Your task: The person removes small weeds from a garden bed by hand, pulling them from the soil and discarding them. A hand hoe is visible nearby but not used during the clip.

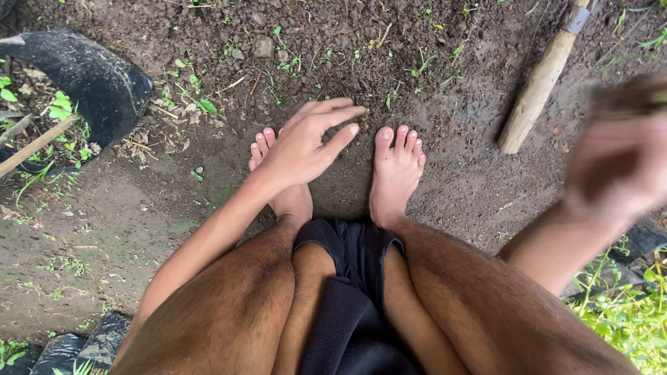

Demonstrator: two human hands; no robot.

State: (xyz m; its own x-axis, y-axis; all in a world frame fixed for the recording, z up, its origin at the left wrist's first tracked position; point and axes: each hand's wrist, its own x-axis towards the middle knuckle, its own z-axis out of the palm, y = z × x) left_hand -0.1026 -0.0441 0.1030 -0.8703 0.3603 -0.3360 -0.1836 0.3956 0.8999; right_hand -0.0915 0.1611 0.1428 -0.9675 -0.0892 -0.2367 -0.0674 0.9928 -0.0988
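1. Fingers of left hand loosely spread and extended, palm down, pinching nothing; tips hovering over or just touching dark, damp, crumbly bare soil between the two bare feet.
2. Left hand above left bare foot, partly hiding its toes; right bare foot just beside the fingertips, on their right.
3. Right hand raised near the lens, motion-blurred; dark smear on the palm, perhaps soil or something held; finger state impossible to tell.
4. Pale, rough wooden tool handle lying on the ground up and right of the feet, long axis running from lower left to upper right, blunt end toward the right foot.
5. Handle well apart from left fingertips, with the right foot between; right hand the nearer of the two, handle lying to its upper left.
6. Black plastic planter bag with green seedlings at far left, well apart from both hands.
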